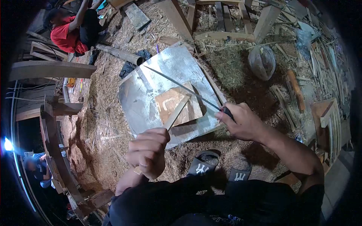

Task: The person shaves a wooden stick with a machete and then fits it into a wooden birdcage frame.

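Observation:
My left hand (pixel 148 152) is closed round a thin wooden strip (pixel 176 113), whose far end lies over a square wooden block (pixel 169 101). In my right hand (pixel 241 122) is the dark handle of a long thin metal tool (pixel 177 83); its shaft slants up and left across the strip's far end. Whether tool and strip touch, I cannot tell. Under the block lies a flat grey board (pixel 137 107) on the shavings.
A person in a red shirt (pixel 68 35) crouches at the upper left, and another person (pixel 39 167) is at the lower left. Sandals (pixel 203 164) are just below the board. A plastic bag (pixel 261 62), a pipe (pixel 120 54), wooden frames (pixel 224 35) and scraps surround the board.

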`<state>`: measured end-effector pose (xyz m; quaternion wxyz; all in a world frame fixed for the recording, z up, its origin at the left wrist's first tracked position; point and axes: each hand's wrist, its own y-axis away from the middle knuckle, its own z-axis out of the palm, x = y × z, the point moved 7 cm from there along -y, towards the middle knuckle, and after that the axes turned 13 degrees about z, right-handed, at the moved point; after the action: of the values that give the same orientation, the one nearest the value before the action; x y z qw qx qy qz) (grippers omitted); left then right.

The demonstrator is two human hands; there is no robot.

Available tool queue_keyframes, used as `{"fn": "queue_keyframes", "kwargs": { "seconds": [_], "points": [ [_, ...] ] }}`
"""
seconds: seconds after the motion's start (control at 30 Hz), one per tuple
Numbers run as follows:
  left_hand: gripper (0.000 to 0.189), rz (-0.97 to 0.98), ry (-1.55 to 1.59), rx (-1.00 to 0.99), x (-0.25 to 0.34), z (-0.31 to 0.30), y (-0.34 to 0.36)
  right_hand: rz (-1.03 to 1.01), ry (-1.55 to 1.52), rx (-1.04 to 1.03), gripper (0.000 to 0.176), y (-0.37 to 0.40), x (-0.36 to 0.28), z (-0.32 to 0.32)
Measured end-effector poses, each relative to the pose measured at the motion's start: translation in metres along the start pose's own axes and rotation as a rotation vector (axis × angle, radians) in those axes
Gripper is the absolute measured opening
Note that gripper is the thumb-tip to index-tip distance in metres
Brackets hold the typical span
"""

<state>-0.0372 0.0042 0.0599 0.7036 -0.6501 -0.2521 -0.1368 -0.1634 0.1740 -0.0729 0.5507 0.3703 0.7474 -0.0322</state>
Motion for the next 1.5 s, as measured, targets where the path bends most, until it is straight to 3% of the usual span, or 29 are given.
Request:
{"fn": "queue_keyframes", "kwargs": {
  "seconds": [0.13,0.33,0.37,0.43,0.5,0.67,0.77,0.8,0.87,0.93,1.0,1.13,1.2,1.27,1.33,1.37,1.5],
  "points": [
    [0.054,0.009,-0.005,-0.165,-0.001,0.005,-0.005,-0.041,-0.055,0.051,0.043,0.002,-0.019,-0.012],
    [0.053,0.027,0.105,-0.206,0.000,0.004,-0.006,-0.423,-0.233,0.114,0.049,0.018,-0.054,-0.018],
    [0.053,0.032,0.102,-0.196,0.000,0.004,-0.005,-0.423,-0.234,0.114,0.049,0.017,-0.047,-0.012],
    [0.053,0.044,0.099,-0.188,0.000,0.006,-0.005,-0.081,0.089,0.039,0.050,0.002,-0.011,0.012],
    [0.062,0.035,0.022,-0.158,-0.002,0.006,-0.003,-0.089,0.047,0.045,0.050,0.001,-0.007,0.012],
    [0.061,0.016,0.020,-0.174,-0.003,0.007,-0.006,-0.139,-0.034,-0.008,0.051,0.012,-0.039,-0.007],
    [0.056,0.037,0.043,-0.149,-0.003,0.007,-0.006,-0.438,-0.140,0.055,0.048,0.026,-0.069,-0.020],
    [0.052,0.056,0.078,-0.129,-0.002,0.006,-0.007,-0.438,-0.143,0.053,0.048,0.024,-0.064,-0.015],
    [0.051,0.111,0.065,-0.108,-0.002,0.003,-0.001,-0.043,0.004,-0.061,0.047,0.006,-0.027,0.012],
    [0.051,0.179,0.061,-0.092,0.002,0.002,-0.004,0.046,0.045,-0.072,0.047,0.001,-0.013,0.016],
    [0.055,0.013,0.005,-0.183,-0.001,0.008,-0.007,0.000,0.050,-0.045,0.049,0.002,-0.014,0.013],
    [0.055,-0.021,0.028,-0.181,-0.004,0.007,-0.008,-0.159,-0.047,0.011,0.051,0.015,-0.045,-0.006],
    [0.057,0.030,-0.031,-0.151,-0.002,0.008,-0.010,-0.382,-0.127,0.052,0.052,0.027,-0.067,-0.016],
    [0.057,0.005,-0.017,-0.154,-0.003,0.007,-0.008,-0.446,-0.105,0.049,0.050,0.028,-0.063,-0.010],
    [0.058,-0.009,0.000,-0.160,-0.002,0.008,-0.009,0.275,-0.010,-0.249,0.047,0.009,-0.013,0.019],
    [0.058,-0.014,0.000,-0.166,-0.002,0.009,-0.008,0.033,-0.025,-0.046,0.045,0.002,0.001,0.015],
    [0.059,-0.031,-0.007,-0.159,-0.003,0.008,-0.009,0.106,0.038,-0.101,0.045,0.009,-0.016,-0.001]
  ]
}}
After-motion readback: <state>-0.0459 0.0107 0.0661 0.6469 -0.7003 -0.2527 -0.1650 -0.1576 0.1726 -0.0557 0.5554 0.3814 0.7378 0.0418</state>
